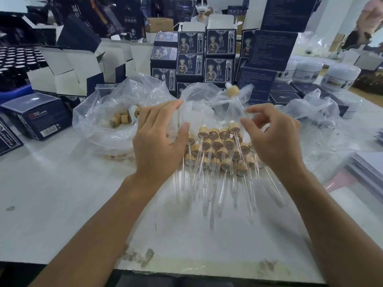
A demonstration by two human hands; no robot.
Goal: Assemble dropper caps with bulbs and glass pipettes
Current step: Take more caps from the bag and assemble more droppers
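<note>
Left bag [107,104]: clear plastic, open on the white table [62,193]; holds loose bamboo caps [121,119], about six visible, more blurred beneath.
Middle bag [207,96]: clear plastic behind the hands; contents unclear.
Assembled droppers [217,150]: pile of roughly twenty-five on the table between the hands, glass pipettes [222,187] pointing toward the viewer.
Left hand [159,141]: fingers straight, spread, holding nothing.
Right hand [273,137]: fingers loosely curled, apart, holding nothing.
Navy boxes [219,69]: stacked behind.
White jars [339,76]: three, at right.
</note>
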